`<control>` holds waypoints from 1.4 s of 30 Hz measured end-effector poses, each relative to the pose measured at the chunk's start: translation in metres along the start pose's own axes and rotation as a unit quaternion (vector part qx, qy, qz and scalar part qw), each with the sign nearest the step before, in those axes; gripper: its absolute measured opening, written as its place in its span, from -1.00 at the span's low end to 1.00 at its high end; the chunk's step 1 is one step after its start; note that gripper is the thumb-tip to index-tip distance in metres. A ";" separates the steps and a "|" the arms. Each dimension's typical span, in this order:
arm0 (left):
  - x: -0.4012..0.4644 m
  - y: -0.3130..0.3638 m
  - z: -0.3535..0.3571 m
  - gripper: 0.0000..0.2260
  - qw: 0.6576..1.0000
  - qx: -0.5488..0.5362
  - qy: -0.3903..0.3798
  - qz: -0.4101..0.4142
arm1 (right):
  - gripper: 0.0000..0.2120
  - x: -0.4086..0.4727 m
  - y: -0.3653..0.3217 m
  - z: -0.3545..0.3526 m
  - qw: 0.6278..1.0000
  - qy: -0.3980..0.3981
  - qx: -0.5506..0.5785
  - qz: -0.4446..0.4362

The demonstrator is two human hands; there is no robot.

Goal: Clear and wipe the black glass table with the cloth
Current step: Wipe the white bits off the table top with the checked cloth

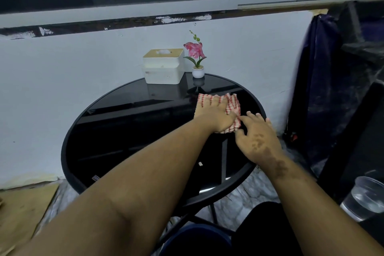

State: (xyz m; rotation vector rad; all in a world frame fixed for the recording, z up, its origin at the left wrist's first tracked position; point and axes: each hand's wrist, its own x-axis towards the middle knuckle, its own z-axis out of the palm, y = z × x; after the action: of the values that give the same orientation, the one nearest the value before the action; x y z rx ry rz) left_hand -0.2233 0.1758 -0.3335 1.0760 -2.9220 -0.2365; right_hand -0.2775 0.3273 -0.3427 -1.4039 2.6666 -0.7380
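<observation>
A round black glass table stands against a white wall. A red-and-white checked cloth lies on its right part. My left hand lies flat on the cloth, fingers spread, pressing it to the glass. My right hand is just right of the cloth, fingers apart, its fingertips touching the cloth's near right edge. A white tissue box with a tan lid and a small white pot with a pink flower stand at the table's far edge. A small white crumb lies on the glass near the front.
A clear plastic cup of water stands on a dark surface at the lower right. Dark cloth hangs to the right of the table. Cardboard lies on the floor at the left. Windows run above the wall.
</observation>
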 end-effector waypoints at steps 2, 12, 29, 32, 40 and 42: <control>-0.002 0.000 -0.001 -0.33 1.000 -0.010 0.001 -0.005 | -0.44 -0.001 0.000 -0.002 0.999 -0.001 0.032 0.004; -0.043 -0.065 -0.041 -0.42 0.995 -0.059 0.068 0.044 | -0.48 0.033 -0.019 -0.025 0.998 0.001 -0.005 -0.061; -0.105 -0.178 -0.020 -0.40 0.992 -0.043 0.088 -0.084 | -0.30 0.078 -0.061 0.029 0.963 -0.162 -0.188 -0.104; -0.112 -0.181 -0.029 -0.40 0.984 -0.113 0.099 -0.092 | -0.29 0.076 -0.036 0.024 0.956 -0.161 -0.213 -0.123; -0.185 -0.204 -0.036 -0.46 0.982 -0.119 0.118 -0.090 | -0.03 0.097 0.017 -0.003 0.932 -0.181 -0.255 -0.185; -0.200 -0.209 -0.032 -0.46 0.983 -0.113 0.116 -0.086 | -0.09 0.092 0.008 -0.001 0.918 -0.197 -0.236 -0.252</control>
State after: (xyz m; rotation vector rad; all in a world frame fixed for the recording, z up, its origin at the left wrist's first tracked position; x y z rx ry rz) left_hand 0.0660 0.1434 -0.3258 1.2252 -2.5298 -0.4049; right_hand -0.3375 0.2591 -0.3288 -2.1190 2.2545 0.2137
